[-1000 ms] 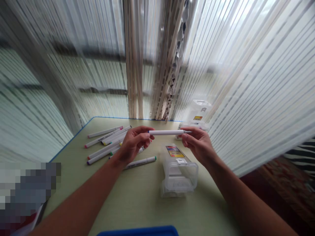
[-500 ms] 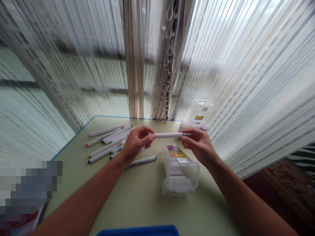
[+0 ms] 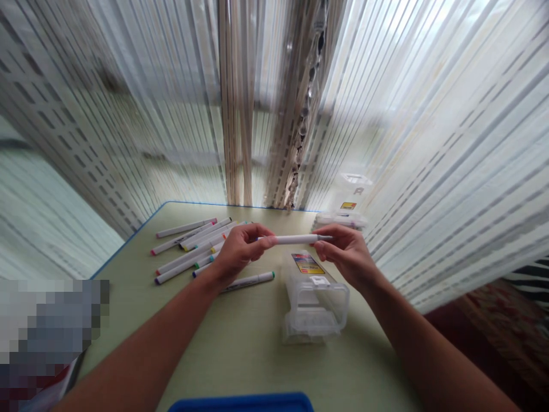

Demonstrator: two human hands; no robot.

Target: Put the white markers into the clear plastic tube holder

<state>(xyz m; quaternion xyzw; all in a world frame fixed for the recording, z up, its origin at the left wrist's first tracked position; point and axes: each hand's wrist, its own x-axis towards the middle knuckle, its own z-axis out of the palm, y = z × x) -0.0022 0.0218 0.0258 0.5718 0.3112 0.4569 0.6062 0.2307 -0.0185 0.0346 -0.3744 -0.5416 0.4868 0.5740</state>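
A white marker (image 3: 295, 239) is held level in the air between my two hands. My left hand (image 3: 245, 247) pinches its left end between thumb and fingers. At the other end, my right hand (image 3: 341, 249) is closed with thumb and fingers around the grey, narrower tip section; whether a cap is in those fingers is hidden. Below the right hand a clear plastic case (image 3: 317, 303) lies on its side, its open end facing me and a coloured label on top. Several white markers (image 3: 182, 267) with coloured ends lie loose beyond and left of my left hand.
One marker with a green end (image 3: 253, 280) lies left of the case. At the back right stands another clear case (image 3: 354, 189) with markers beside it. A blue object (image 3: 242, 403) shows at the near edge of the pale green table (image 3: 240, 343). Striped curtains (image 3: 180, 114) hang behind.
Both hands stay around the marker in nearly the same place. My left hand has shifted very slightly right along with it. The view has moved a little.
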